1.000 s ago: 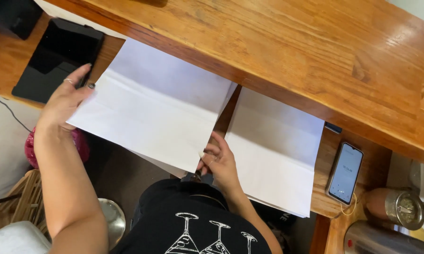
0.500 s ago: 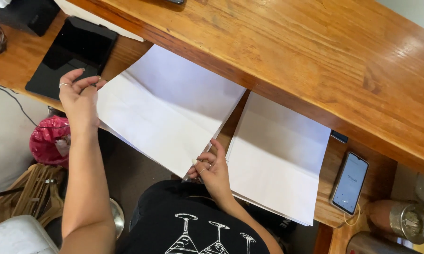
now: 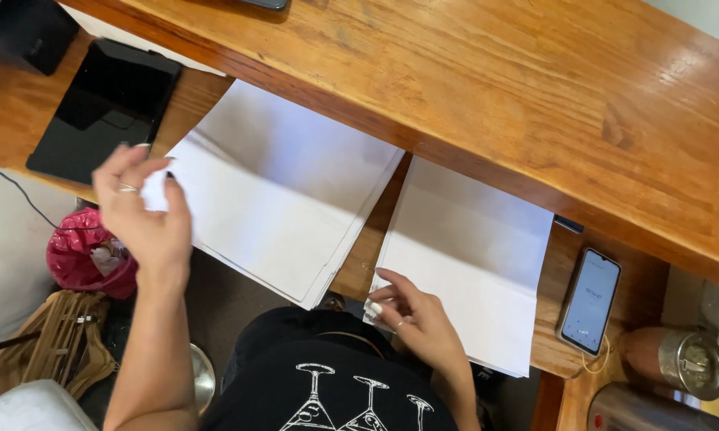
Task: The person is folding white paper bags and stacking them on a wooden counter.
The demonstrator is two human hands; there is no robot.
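A: Currently, two white paper stacks on the lower wooden desk, under the overhanging upper shelf (image 3: 495, 72). The left paper stack (image 3: 288, 191) lies at an angle, its near corner hanging past the desk edge. The right paper stack (image 3: 471, 255) sits just beside it, a strip of bare wood between them.

B: Hands?

A: The left hand (image 3: 144, 215) is at the left stack's outer corner, fingers loosely curled and spread; image blurred, so whether it pinches a sheet, cannot tell. The right hand (image 3: 415, 315) rests on the right stack's near corner, fingers half bent, fingertips on the sheet edges.

B: Surroundings?

A: A black tablet (image 3: 104, 108) lies left of the papers, a phone (image 3: 589, 299) right of them, and a pink bag (image 3: 84, 255) below the desk.
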